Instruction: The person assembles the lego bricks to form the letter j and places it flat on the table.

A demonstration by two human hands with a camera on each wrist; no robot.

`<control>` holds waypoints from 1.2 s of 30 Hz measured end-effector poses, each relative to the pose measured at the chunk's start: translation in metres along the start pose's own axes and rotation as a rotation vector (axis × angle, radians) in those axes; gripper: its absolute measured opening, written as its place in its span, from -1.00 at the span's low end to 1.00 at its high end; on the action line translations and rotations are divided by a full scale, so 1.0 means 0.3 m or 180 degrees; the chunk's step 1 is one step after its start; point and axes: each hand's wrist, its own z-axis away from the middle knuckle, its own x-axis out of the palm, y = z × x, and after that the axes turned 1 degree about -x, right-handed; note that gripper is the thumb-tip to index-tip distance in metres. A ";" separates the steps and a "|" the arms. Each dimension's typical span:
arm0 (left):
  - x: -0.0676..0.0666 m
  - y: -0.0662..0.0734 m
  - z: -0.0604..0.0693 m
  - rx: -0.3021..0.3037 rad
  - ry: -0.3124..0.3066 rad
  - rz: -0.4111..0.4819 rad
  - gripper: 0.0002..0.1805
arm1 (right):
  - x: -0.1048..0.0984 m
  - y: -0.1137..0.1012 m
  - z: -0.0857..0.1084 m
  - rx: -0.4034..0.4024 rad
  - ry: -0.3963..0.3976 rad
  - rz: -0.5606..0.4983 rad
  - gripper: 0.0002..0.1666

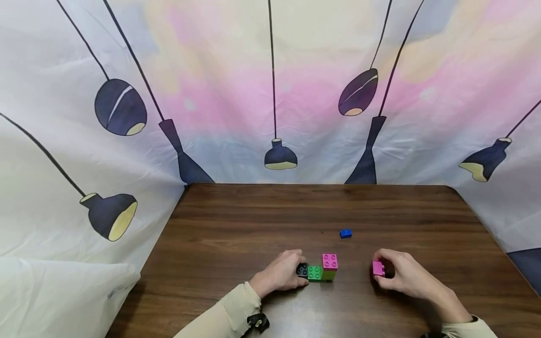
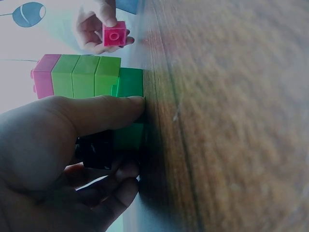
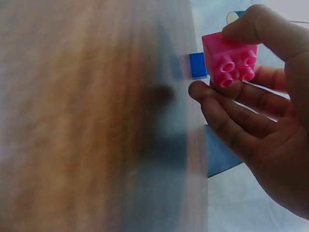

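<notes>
On the table stands a joined block build: a green base brick, a black brick at its left end, and a column of light green bricks topped by a pink brick at its right end. My left hand grips the black end, thumb on the near side and fingers on the far side. Away to the right, my right hand pinches a separate pink brick between thumb and fingers. Its studs face the palm, and its hollow underside shows in the left wrist view.
A small blue brick lies farther back on the brown wooden table, beyond the gap between the hands. Behind the table hangs a cloth backdrop printed with lamps, which also drapes along both sides.
</notes>
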 end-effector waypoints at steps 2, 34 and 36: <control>0.003 0.001 0.005 -0.0016 -0.0005 0.0008 -0.63 | 0.003 -0.004 -0.007 -0.0065 0.0036 0.0017 -0.54; 0.001 0.003 0.005 -0.0026 0.0001 -0.0023 -0.61 | -0.006 -0.063 -0.118 -0.0590 0.0208 -0.0121 -0.51; 0.001 0.005 0.004 -0.0010 0.0000 -0.0037 -0.62 | -0.010 -0.070 -0.125 -0.0597 0.0194 -0.0126 -0.51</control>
